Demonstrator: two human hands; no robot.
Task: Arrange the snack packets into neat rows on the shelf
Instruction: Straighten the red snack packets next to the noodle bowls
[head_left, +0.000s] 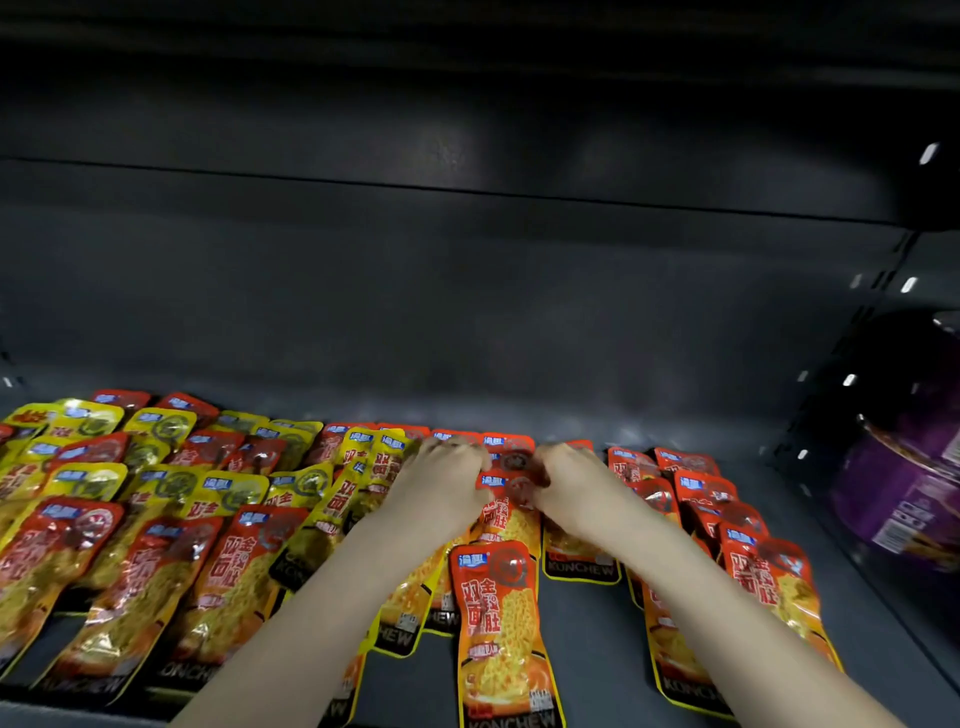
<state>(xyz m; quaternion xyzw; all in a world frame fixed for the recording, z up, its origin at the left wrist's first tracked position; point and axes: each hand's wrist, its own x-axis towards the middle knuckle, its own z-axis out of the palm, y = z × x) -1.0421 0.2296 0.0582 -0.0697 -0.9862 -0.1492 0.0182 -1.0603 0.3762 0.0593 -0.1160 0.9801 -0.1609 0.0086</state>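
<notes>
Left: shiny red and yellow plastic snack packets (156, 493) lie mixed and crooked, not yet sorted | Middle: your left hand (447, 483) and right hand (571, 483) both pinch the middle red packet (506, 486) | Right: red packets (727, 519) make a rough row on the dark grey metal shelf (587, 639)

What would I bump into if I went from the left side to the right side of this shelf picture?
Shiny yellow foil snack packets → left hand → right hand → column of red foil snack packets → round purple tub at the far right.
</notes>
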